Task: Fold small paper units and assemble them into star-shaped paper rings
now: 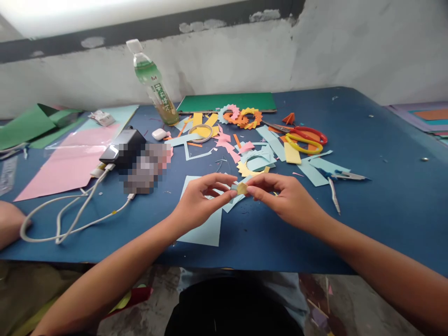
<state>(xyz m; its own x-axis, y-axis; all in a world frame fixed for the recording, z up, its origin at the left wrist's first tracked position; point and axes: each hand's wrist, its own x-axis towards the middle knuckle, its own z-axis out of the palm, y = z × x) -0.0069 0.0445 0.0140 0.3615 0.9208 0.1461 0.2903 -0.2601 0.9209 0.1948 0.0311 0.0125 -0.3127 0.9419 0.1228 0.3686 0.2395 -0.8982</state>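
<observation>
My left hand [205, 198] and my right hand [285, 195] meet above the table, thumbs and index fingers pinching a small folded paper piece [241, 188]. Its middle is yellow, and a bit of light blue shows at the left fingertips. Just beyond my hands lies an unfinished-looking ring of folded yellow and light blue paper [247, 168]. A light blue paper sheet [205, 228] is partly hidden beneath my left hand. Farther back are a pink-and-blue folded ring [224, 114] and an orange-and-yellow one [254, 119].
Red-and-yellow scissors [304, 143] and a drawing compass [334, 179] lie to the right. A tape roll [210, 134], paper scraps, a tilted-looking drink bottle [157, 88], and a black power bank [122, 147] with white cables [75, 228] are left. Another person's arm [12, 225] rests at far left.
</observation>
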